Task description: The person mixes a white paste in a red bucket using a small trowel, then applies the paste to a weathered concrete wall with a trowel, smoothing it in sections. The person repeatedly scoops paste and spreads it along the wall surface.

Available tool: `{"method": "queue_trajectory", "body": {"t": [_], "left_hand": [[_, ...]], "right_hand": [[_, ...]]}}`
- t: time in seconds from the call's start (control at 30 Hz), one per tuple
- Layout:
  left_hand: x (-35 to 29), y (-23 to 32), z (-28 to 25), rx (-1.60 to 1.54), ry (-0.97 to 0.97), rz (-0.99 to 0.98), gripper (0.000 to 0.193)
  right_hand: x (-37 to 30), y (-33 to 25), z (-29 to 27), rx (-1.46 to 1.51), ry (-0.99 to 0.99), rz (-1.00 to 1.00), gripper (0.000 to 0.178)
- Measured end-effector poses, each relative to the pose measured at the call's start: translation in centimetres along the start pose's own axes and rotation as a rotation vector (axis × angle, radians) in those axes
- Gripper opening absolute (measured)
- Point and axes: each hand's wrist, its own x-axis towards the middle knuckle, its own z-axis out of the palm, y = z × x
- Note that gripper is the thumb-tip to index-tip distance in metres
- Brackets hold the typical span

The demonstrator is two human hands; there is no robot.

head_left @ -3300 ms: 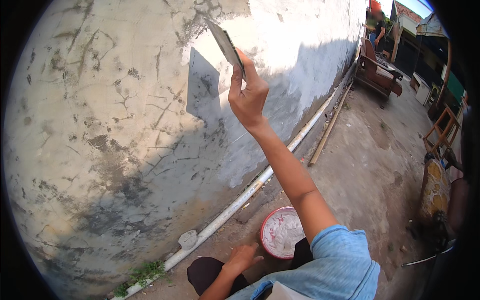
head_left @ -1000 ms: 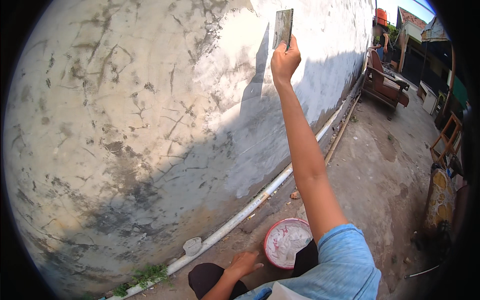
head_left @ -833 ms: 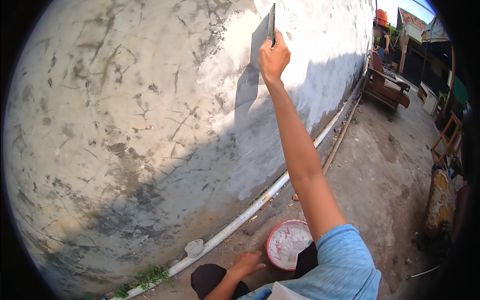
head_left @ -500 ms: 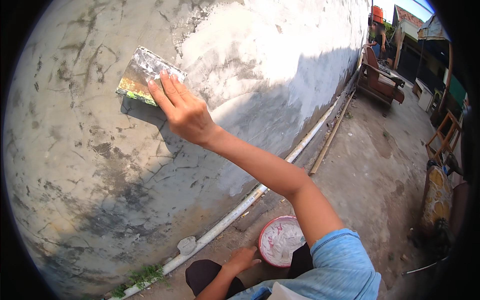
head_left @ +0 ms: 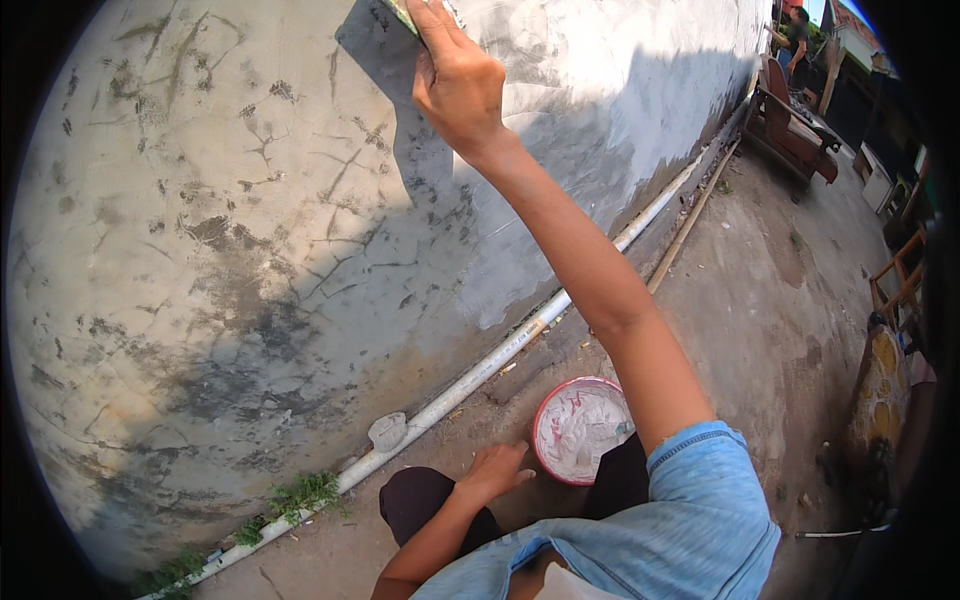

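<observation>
My right hand (head_left: 462, 90) is raised high against the rough, cracked wall (head_left: 250, 200), gripping a wide flat plaster scraper (head_left: 399, 14). Only the scraper's lower edge shows; the top of the picture cuts off the rest. Its dark shadow falls on the wall just below it. White and grey filler coats the wall to the right. My left hand (head_left: 495, 470) lies by my dark-clad knee, holding nothing visible, with its fingers apart. Beside it on the ground stands a round tub (head_left: 537, 440) with a reddish rim, containing white paste.
A white pipe (head_left: 440, 405) runs along the wall's foot, with a bamboo pole (head_left: 692, 222) beside it. Green weeds (head_left: 305, 492) grow at lower left. Farther off are a brown armchair (head_left: 785, 125) and another person (head_left: 797, 45). A yellow-brown patterned object (head_left: 880, 385) stands at right.
My right hand has moved up and to the right along the wall with the scraper, now partly out of view. The left hand stays by the knee. The whole view has shifted slightly.
</observation>
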Motion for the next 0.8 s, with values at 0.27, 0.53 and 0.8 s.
{"method": "queue_trajectory", "body": {"t": [0.27,0.53,0.8], "left_hand": [[-1.4,1.0,-0.8,0.06,0.009,-0.02,0.052],[-2.5,0.1,-0.3,0.038,-0.026,-0.045,0.055],[-1.0,-0.2,0.6,0.048,-0.024,0.006,0.056]], "right_hand": [[-11.9,-8.3,-5.7,0.308,-0.174,-0.049,0.049],[-14.1,9.7,-9.2,-0.215,0.198,0.813,0.035],[-19.0,-7.6,-3.4,0.04,-0.171,0.219,0.064]]}}
